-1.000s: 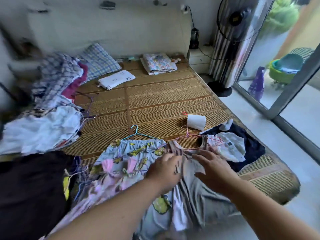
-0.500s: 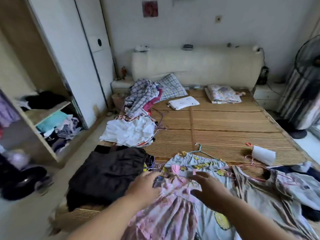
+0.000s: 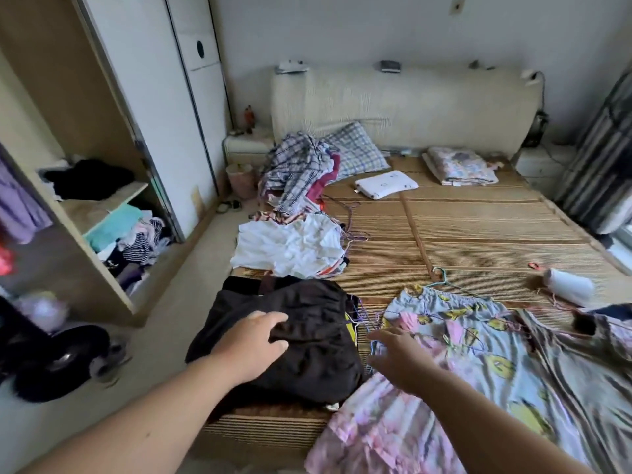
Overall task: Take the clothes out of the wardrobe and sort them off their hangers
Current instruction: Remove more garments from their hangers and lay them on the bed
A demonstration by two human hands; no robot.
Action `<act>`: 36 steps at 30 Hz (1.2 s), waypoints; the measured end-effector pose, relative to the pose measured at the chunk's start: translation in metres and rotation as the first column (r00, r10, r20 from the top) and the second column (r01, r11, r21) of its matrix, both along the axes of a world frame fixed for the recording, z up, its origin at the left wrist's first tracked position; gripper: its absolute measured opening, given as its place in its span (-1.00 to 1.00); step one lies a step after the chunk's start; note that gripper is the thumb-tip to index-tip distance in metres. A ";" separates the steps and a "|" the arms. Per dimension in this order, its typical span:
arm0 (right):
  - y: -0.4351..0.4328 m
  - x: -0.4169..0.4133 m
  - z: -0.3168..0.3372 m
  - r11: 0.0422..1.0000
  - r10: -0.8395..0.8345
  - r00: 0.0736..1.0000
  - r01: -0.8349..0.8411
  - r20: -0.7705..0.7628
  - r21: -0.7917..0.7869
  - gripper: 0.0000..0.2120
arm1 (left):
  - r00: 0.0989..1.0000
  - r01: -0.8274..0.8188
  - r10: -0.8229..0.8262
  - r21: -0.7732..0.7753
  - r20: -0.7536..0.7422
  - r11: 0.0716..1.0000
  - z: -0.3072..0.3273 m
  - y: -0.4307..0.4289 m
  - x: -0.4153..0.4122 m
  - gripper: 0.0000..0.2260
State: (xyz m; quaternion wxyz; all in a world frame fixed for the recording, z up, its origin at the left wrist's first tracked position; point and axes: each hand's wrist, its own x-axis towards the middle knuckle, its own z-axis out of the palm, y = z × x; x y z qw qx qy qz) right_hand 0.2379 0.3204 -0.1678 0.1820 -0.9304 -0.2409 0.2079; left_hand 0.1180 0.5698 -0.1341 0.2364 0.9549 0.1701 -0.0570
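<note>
head view: left hand [image 3: 251, 345] lies on the black clothes pile [image 3: 318, 313] at the near left corner of the woven bed mat [image 3: 478, 234], thumb and fingers curled into a fold of the dark cloth. right hand [image 3: 402, 359] hovers just beside that pile, fingers spread and straight, a little blurred, over thin wire hangers [image 3: 362, 323] and the top of a pink dress [image 3: 383, 429]. the dress overlaps a blue flowered garment [image 3: 478, 336]. a white pile [image 3: 294, 246] and a plaid pile [image 3: 297, 165] lie farther up the mat. the open wardrobe [image 3: 102, 213] at left holds more clothes.
</note>
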 end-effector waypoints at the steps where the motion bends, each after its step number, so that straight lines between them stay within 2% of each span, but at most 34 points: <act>1: 0.009 0.000 -0.002 1.000 -0.020 1.000 0.020 -0.010 -0.003 -0.53 | 1.000 0.007 -0.007 -0.003 -0.009 1.000 -0.003 0.013 0.003 -0.55; 9: 0.045 0.031 -0.045 0.981 -0.191 0.974 0.194 -0.124 0.008 -0.53 | 0.987 0.092 -0.105 -0.110 -0.121 0.990 -0.058 0.041 0.056 -0.56; 15: 0.063 0.091 -0.095 0.957 -0.284 0.937 0.290 -0.203 0.000 -0.55 | 0.969 0.128 -0.143 -0.082 -0.203 0.988 -0.091 0.068 0.128 -0.56; 20: 0.071 0.143 -0.136 0.898 -0.428 0.846 0.437 -0.319 -0.047 -0.45 | 0.947 0.164 -0.181 -0.087 -0.264 0.983 -0.125 0.084 0.196 -0.58; 24: 0.071 0.165 -0.180 0.876 -0.477 0.807 0.468 -0.348 -0.117 -0.40 | 0.926 0.181 -0.202 -0.095 -0.319 0.979 -0.164 0.081 0.234 -0.57; 29: 0.079 0.179 -0.258 0.834 -0.531 0.705 0.533 -0.469 -0.142 -0.42 | 0.874 0.261 -0.290 -0.128 -0.390 0.957 -0.227 0.075 0.273 -0.55; 32: 0.090 0.188 -0.301 0.812 -0.553 0.679 0.569 -0.483 -0.130 -0.53 | 0.838 0.308 -0.336 -0.135 -0.430 0.942 -0.266 0.074 0.291 -0.55; 34: 0.098 0.193 -0.325 0.785 -0.576 0.668 0.612 -0.472 -0.092 -0.81 | 0.814 0.345 -0.371 -0.142 -0.446 0.928 -0.289 0.074 0.298 -0.55; 35: 0.102 0.194 -0.336 0.773 -0.581 0.658 0.630 -0.479 -0.071 -0.89 | 0.803 0.364 -0.386 -0.140 -0.454 0.921 -0.299 0.075 0.301 -0.55; 36: 0.107 0.194 -0.345 0.765 -0.586 0.650 0.642 -0.484 -0.063 -0.82 | 0.794 0.379 -0.397 -0.136 -0.460 0.915 -0.306 0.076 0.302 -0.55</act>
